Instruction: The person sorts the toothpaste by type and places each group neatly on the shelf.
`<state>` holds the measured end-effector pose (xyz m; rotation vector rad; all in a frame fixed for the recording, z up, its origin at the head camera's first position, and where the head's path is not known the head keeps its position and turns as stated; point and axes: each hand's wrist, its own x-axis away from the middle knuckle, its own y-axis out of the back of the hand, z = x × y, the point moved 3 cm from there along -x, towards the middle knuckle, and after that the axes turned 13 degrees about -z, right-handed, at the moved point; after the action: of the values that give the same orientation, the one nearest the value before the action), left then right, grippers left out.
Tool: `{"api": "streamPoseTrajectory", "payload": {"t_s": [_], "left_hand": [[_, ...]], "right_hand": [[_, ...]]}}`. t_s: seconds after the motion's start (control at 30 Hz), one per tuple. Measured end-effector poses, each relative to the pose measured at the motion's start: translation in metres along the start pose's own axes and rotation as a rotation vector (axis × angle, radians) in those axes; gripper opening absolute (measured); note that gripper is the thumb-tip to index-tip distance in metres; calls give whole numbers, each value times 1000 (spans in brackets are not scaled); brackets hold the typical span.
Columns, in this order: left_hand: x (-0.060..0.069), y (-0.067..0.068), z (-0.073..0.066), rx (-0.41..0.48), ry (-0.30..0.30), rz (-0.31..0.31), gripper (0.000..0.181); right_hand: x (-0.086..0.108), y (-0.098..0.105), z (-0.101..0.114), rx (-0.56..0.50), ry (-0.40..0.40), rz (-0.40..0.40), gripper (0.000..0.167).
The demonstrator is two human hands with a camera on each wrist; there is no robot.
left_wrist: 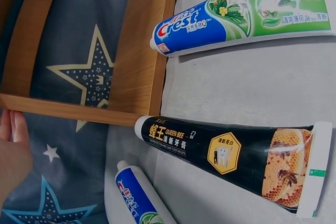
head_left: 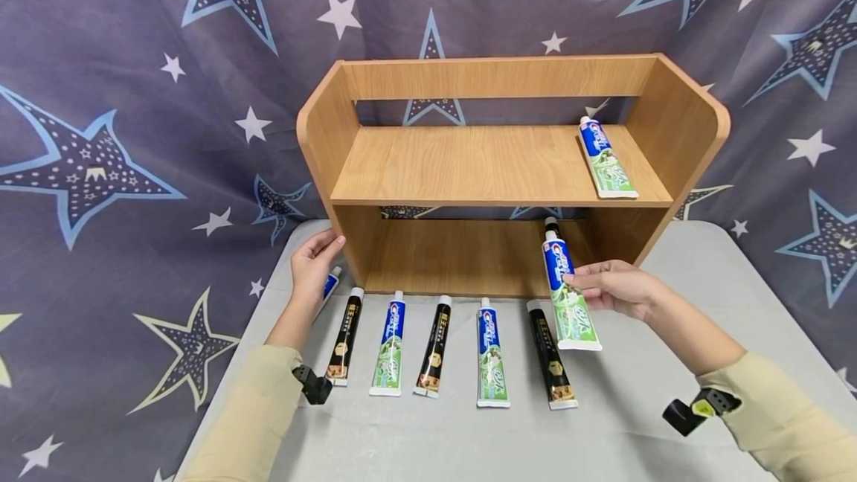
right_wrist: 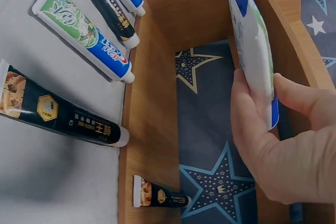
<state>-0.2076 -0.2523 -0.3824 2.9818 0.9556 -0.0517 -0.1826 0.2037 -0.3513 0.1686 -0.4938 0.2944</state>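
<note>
My right hand [head_left: 619, 288] pinches a blue, green and white Crest toothpaste tube [head_left: 571, 296] between thumb and fingers. The tube is held in front of the lower shelf, its cap pointing up and away. A black toothpaste tube [right_wrist: 160, 195] lies on the lower shelf, mostly hidden behind the held tube in the head view. Against the left side panel of the wooden shelf unit [head_left: 321, 129], my left hand [head_left: 313, 262] touches with its fingertips and holds no tube. Another Crest tube [head_left: 605, 158] lies at the right end of the upper shelf.
In front of the unit, black Queen Bee tubes [head_left: 435, 346] and Crest tubes [head_left: 492, 354] lie in an alternating row on the grey tabletop [head_left: 415, 437]. One Crest tube [left_wrist: 142, 198] lies farthest left, partly covered by my left forearm in the head view. A star-patterned curtain [head_left: 201, 95] hangs behind.
</note>
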Motion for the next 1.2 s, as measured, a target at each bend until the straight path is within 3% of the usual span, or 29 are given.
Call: {"api": "streamPoseTrajectory", "payload": {"t_s": [0.63, 0.87, 1.2], "left_hand": [[-2, -2, 2, 47, -18, -8, 34], [-1, -2, 3, 43, -10, -6, 34], [-1, -1, 2, 54, -14, -10, 34]], "right_hand": [[20, -5, 48, 73, 28, 64, 9], [27, -5, 66, 142, 40, 44, 11], [30, 1, 90, 132, 29, 6, 14]]}}
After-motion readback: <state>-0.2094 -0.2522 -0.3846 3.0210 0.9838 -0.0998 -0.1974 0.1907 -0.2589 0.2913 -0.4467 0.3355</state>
